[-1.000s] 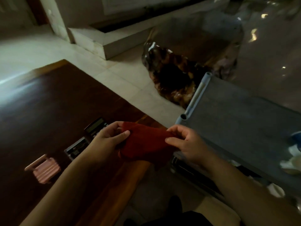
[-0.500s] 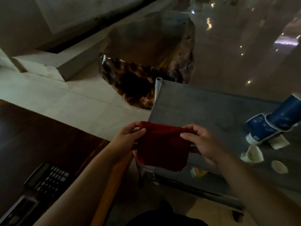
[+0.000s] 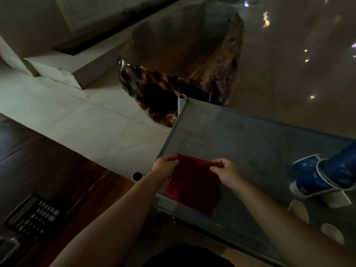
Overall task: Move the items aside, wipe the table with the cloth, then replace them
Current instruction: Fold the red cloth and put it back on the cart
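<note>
Both hands pinch cloth (image 3: 192, 182) top corners | left (image 3: 163, 166) | right (image 3: 223, 170) | over table (image 3: 240, 135)

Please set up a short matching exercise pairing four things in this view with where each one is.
Things:
1. red cloth
2. calculator
3. blue paper cups
4. dark wooden stump

Places:
A. on the brown wooden table, lower left
B. on the floor beyond the grey table
C. held between left hand and right hand
D. lying on the grey table's right side

Pairs: 1-C, 2-A, 3-D, 4-B
</note>
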Demonstrator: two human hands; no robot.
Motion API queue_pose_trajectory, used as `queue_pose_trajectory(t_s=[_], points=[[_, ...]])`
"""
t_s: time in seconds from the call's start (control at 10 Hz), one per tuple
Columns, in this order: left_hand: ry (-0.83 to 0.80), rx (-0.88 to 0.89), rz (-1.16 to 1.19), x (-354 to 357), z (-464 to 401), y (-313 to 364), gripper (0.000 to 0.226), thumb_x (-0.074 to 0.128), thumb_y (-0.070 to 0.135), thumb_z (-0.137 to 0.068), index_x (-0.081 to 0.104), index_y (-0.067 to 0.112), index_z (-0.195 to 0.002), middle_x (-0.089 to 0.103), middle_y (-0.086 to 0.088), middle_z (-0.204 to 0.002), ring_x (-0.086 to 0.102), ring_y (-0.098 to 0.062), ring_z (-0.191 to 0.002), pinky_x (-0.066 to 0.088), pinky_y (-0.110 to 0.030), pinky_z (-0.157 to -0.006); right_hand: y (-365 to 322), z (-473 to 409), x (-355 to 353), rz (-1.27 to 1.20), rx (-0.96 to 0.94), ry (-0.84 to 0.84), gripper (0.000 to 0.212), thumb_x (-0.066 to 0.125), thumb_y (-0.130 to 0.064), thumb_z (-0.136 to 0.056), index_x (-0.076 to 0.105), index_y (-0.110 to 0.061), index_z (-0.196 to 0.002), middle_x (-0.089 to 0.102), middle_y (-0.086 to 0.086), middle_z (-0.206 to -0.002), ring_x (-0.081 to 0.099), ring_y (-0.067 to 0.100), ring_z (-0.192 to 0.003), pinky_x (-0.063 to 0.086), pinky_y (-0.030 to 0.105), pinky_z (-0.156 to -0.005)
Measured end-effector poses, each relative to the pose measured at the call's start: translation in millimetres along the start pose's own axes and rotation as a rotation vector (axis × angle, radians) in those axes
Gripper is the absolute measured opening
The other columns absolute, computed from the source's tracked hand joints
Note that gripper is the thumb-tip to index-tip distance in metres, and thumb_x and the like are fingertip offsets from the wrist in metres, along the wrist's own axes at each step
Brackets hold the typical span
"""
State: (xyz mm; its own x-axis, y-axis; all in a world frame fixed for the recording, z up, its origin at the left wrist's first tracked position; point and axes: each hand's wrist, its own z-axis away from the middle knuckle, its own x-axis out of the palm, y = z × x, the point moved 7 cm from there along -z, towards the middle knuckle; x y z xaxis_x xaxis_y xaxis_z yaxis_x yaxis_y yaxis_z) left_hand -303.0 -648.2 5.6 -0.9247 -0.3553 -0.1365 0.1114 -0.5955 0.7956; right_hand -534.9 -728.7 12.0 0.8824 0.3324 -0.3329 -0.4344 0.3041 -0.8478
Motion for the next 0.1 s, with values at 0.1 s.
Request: queue_pose_trajectory(t_s=[0.1], points=[[0.091,0.027,0.005,-16.7,3.3,7.1,0.029,0.073,0.026,-0.09,0.069,0.011,-0.114,0.071,-0.004,-0.081,0.065,-0.017,-0.066,0.052,-0.027,-0.061,1.1,-15.8,4.6,0.155,-0.041,-0.001,0.036,0.073,-0.001,-0.088,0.059,-0.006,-0.12,0.062,0.02,-0.125,0.061,0.027,-0.106,0.049,0.029,-0.088]])
